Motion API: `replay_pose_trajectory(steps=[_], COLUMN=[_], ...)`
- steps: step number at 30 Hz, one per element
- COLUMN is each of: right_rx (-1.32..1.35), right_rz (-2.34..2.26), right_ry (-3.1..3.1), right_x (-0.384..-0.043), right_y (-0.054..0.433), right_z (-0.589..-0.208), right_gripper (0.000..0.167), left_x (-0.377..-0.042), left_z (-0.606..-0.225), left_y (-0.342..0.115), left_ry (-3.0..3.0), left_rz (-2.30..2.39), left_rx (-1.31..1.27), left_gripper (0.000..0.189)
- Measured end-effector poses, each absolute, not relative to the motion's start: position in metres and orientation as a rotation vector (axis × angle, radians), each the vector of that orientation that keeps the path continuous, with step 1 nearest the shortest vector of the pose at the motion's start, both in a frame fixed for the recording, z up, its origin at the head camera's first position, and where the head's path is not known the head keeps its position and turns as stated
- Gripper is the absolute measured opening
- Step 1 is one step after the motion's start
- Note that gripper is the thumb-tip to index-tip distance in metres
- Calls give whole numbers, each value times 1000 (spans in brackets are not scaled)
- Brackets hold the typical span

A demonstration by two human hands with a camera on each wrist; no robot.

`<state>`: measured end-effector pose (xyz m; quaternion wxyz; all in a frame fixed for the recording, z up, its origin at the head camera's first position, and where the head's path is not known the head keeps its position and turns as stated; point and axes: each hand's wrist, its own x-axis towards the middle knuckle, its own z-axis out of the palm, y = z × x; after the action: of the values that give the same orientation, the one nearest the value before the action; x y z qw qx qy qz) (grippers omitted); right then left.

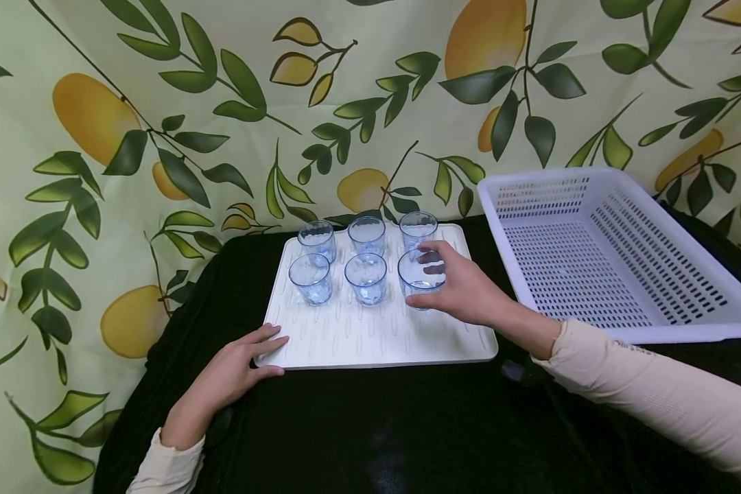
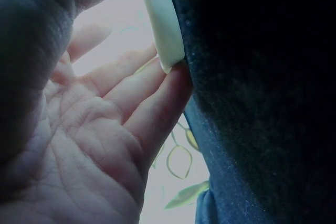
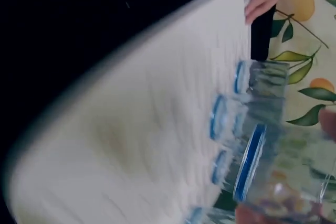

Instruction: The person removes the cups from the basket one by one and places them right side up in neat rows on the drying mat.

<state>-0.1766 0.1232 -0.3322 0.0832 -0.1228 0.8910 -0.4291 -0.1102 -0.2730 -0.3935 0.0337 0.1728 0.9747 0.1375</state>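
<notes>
Several clear bluish drinking glasses stand in two rows of three on a white ridged tray (image 1: 346, 343). My right hand (image 1: 453, 285) holds the front right glass (image 1: 412, 278), thumb at its near side and fingers at its far side. In the right wrist view that glass (image 3: 278, 177) shows its blue-tinted base close to the camera. My left hand (image 1: 231, 367) touches the tray's front left corner with its fingers extended, the thumb by the front edge. Seen from the left wrist, the tray edge (image 2: 165, 30) meets the fingers (image 2: 160, 100).
A white perforated plastic basket (image 1: 593, 274) stands right of the tray, near my right forearm. Black cloth (image 1: 370, 425) covers the table. Behind it hangs a curtain (image 1: 321, 41) printed with fruit and leaves. A small dark object (image 1: 512, 370) lies near the right sleeve.
</notes>
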Motion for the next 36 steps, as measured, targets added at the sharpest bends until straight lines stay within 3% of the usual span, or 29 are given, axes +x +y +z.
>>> replay_pose_trajectory(steps=[11, 36], right_rx=[-163, -85], right_rz=[-1424, -1397], right_ry=[2744, 2742], right_x=[-177, -208], right_y=[117, 118], right_z=[-375, -392], right_gripper=[94, 98], left_x=[-110, -109], left_z=[-391, -392], left_y=[-274, -272], left_ry=[3005, 2996], left_rz=[410, 450], left_rx=[542, 507], left_gripper=[53, 54])
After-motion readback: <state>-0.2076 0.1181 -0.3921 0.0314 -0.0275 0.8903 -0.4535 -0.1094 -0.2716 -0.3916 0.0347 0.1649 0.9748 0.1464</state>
